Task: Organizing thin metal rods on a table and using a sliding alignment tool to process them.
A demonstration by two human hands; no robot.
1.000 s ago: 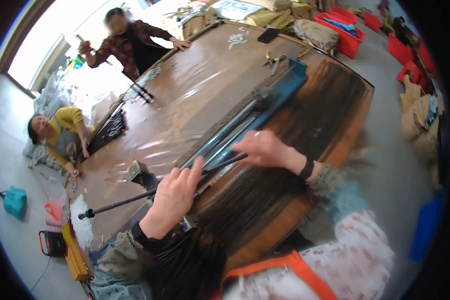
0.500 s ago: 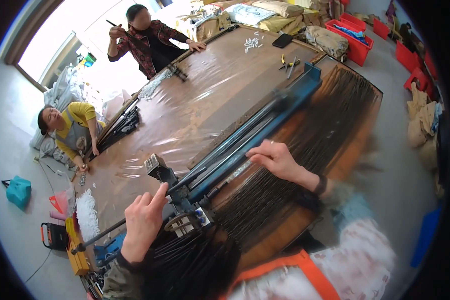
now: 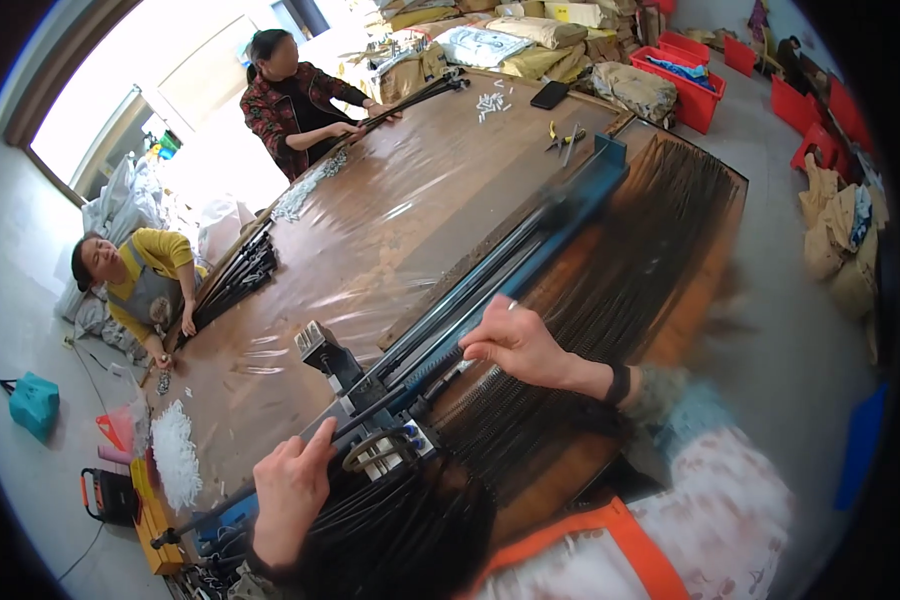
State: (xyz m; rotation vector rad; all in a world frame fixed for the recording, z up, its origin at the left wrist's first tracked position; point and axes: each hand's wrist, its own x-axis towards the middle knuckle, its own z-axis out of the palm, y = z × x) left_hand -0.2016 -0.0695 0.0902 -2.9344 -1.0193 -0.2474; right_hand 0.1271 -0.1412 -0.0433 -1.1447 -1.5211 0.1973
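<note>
My left hand (image 3: 292, 485) is closed around a long black rod (image 3: 215, 512), its index finger stretched along it. The rod slants up to the right into a clamp-like metal fixture (image 3: 355, 385) on a blue bench machine (image 3: 580, 215). To the right of the fixture, my right hand (image 3: 518, 345) pinches the end of a dark coiled spring (image 3: 435, 370), which lies in line with the rod. Below that hand spreads a wide layer of dark coiled springs (image 3: 530, 420). A bundle of black rods (image 3: 400, 535) lies near my body, below the fixture.
A plastic-covered table (image 3: 370, 240) stretches ahead, with white pieces (image 3: 175, 455), pliers (image 3: 567, 137) and a phone (image 3: 550, 95). One co-worker (image 3: 295, 110) handles black rods at the far edge; another (image 3: 145, 275) works at the left. Red crates (image 3: 695, 95) stand on the floor.
My right hand has moved left and down and now pinches the spring beside the fixture. My left hand has shifted slightly down. The far co-worker has lowered a raised rod to the table edge.
</note>
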